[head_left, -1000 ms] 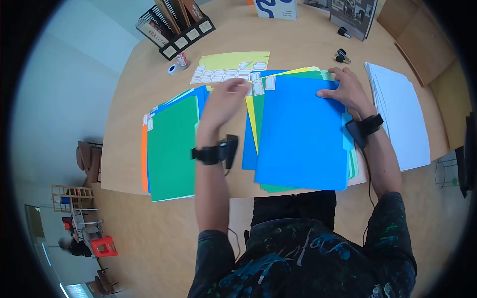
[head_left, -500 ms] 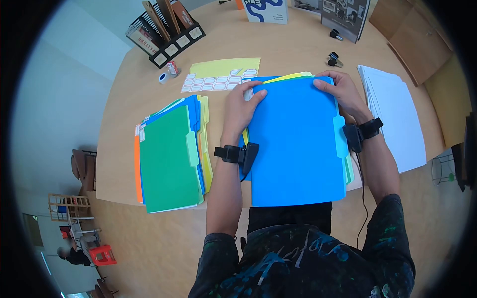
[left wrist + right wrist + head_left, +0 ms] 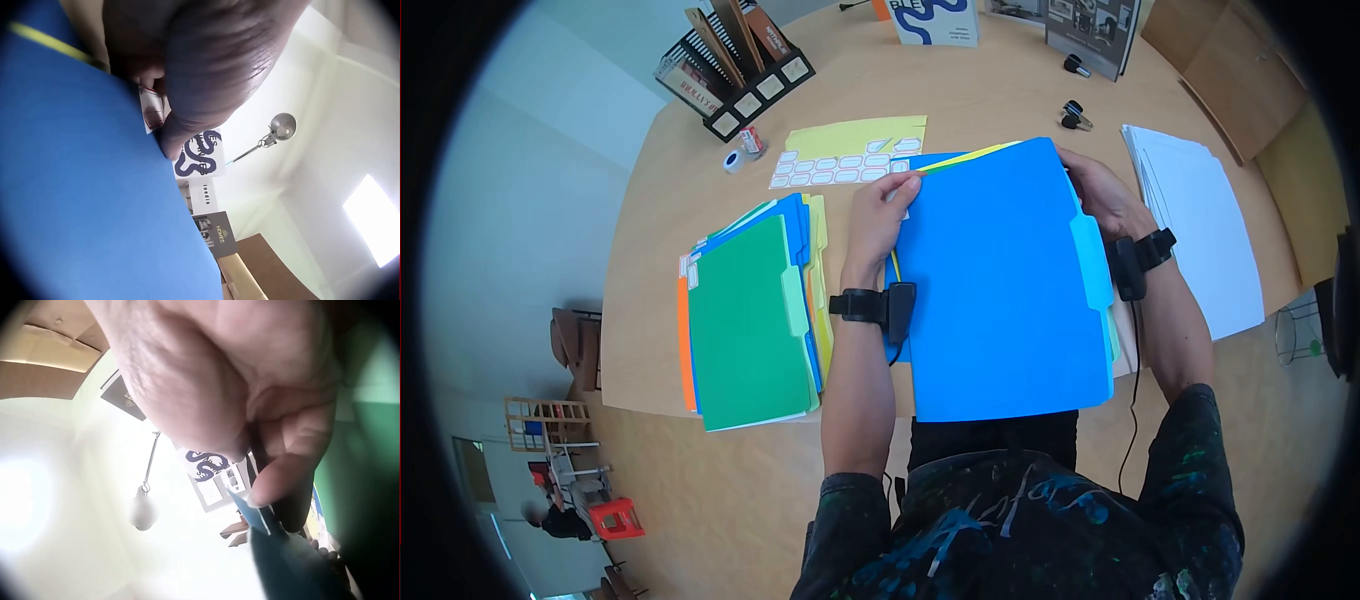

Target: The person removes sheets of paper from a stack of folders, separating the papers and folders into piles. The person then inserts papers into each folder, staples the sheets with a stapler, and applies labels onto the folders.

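A blue file folder with a light-blue side tab lies over other folders in front of the person, its upper right corner raised. The left hand pinches its top left corner, the thumb on the blue face beside a red-edged white label. At the upper right edge is the right hand, mostly behind the folder in the head view. Its curled fingers hold the folder's edge in the right wrist view, with a green folder beyond. A yellow folder shows beneath the blue one.
Left of the hands lies a stack topped by a green folder. A label sheet is beyond. White paper lies right. Farther back are binder clips, a tape roll, a black file rack and upright books.
My left hand has come right from the label sheet to the blue folder's top left corner. My right hand has moved from the folder's face to behind its edge, and that corner has risen.
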Action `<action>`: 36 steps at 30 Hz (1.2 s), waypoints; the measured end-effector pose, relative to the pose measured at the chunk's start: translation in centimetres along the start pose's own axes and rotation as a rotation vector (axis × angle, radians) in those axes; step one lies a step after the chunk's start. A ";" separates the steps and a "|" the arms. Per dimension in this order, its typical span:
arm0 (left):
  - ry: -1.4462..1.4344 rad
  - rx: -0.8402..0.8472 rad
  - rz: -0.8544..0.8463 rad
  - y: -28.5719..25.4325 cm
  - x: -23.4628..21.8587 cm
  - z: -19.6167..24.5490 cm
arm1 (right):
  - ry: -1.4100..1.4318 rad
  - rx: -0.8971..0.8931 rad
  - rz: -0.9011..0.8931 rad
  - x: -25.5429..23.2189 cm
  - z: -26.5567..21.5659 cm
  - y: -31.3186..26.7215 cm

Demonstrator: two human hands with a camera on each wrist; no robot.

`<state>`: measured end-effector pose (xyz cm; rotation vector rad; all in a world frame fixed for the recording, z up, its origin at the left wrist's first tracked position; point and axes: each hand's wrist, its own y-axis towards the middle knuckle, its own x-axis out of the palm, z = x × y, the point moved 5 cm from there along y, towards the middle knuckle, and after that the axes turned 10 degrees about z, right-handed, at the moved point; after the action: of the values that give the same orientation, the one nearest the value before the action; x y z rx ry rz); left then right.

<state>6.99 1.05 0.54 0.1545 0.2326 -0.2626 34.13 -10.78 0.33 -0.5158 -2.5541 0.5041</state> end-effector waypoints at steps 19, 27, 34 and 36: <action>-0.493 0.074 0.122 0.8 -0.4 0.4 | -0.586 -0.691 0.469 -4.2 -4.6 0.5; -1.336 -0.205 -0.168 2.8 -2.6 -3.8 | -1.440 -0.667 1.236 -11.4 -7.9 -1.5; -1.012 -0.421 0.347 1.7 -2.2 -2.1 | -1.564 -0.386 1.211 -13.1 -7.5 -0.9; -1.046 -0.451 0.388 1.0 -1.9 -1.5 | -1.617 -0.429 1.223 -13.1 -7.6 -0.8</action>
<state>5.19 2.76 -0.34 -0.3884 -0.7724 0.1203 48.57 -15.32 1.88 -2.8459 -3.3420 1.0276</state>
